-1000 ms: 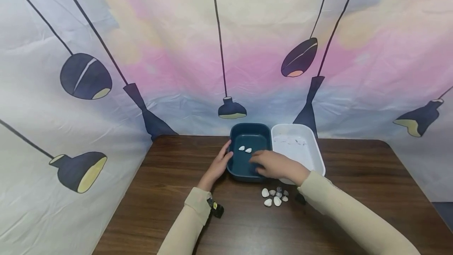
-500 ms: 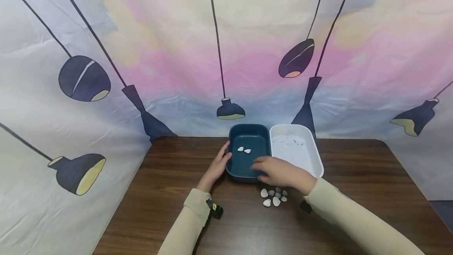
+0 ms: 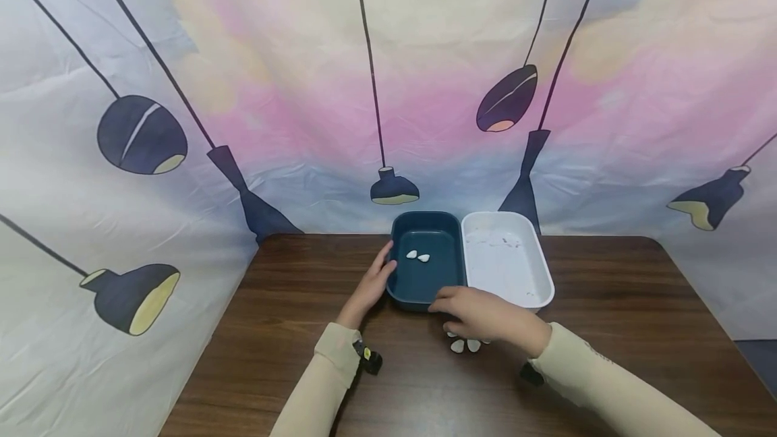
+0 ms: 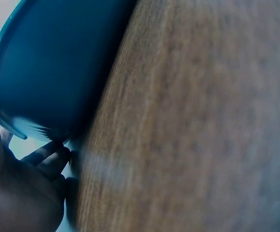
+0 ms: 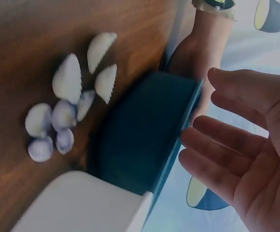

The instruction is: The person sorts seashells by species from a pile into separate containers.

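My left hand (image 3: 367, 287) touches the left wall of a dark teal plastic bin (image 3: 426, 283), its fingers along the outside. Two white seashells (image 3: 423, 258) lie on that bin's floor. Over the bin's near right corner and the tabletop in front of it hovers my right hand (image 3: 488, 313), with nothing between thumb and fingers in the right wrist view. Beneath it, a small group of seashells (image 5: 67, 79) rests on the wood, some white and ridged, others small and purplish. In the head view that hand hides most of them, leaving a few white shells (image 3: 473, 345) showing.
A white plastic bin (image 3: 505, 272) stands right beside the teal one, with small dark marks on its floor. Both sit near the back edge of the brown wooden table (image 3: 291, 356). Behind hangs a cloth backdrop (image 3: 291, 73) printed with lamps.
My right hand has drawn back from over the teal bin toward me, now above the loose shells. My left hand keeps its place on the bin. The two shells inside stay put.
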The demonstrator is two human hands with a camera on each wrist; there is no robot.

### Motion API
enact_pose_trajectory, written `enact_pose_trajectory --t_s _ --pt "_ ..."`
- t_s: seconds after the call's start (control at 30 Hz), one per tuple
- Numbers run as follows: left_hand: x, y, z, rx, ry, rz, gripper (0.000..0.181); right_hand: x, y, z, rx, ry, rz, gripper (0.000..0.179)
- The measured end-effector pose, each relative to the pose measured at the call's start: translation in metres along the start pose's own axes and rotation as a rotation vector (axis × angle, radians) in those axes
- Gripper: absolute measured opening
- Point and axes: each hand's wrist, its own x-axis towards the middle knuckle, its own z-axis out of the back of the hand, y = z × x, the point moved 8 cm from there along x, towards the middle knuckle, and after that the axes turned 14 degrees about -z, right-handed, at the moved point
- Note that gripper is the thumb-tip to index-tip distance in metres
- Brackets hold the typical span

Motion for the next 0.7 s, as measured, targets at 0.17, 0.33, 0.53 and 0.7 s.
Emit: enact_pose_trajectory --t_s 0.17,0.33,0.53,0.7 --pt "-0.006 -0.028 0.002 -0.010 0.020 0.003 0.058 -0.007 0.005 -0.005 0.009 -0.005 0.002 0.028" --pt "-0.009 -0.037 0.004 -0.033 -0.008 -0.008 0.057 -0.011 0.004 -0.015 0.002 0.021 -0.006 0.027" --pt "-0.009 -0.033 0.003 -0.027 0.010 -0.007 0.059 -0.013 0.000 -0.024 -0.016 0.042 -0.023 0.022" --pt "-0.006 -0.031 0.001 -0.029 0.019 -0.007 0.059 -0.016 -0.004 -0.034 -0.005 0.067 -0.037 0.021"
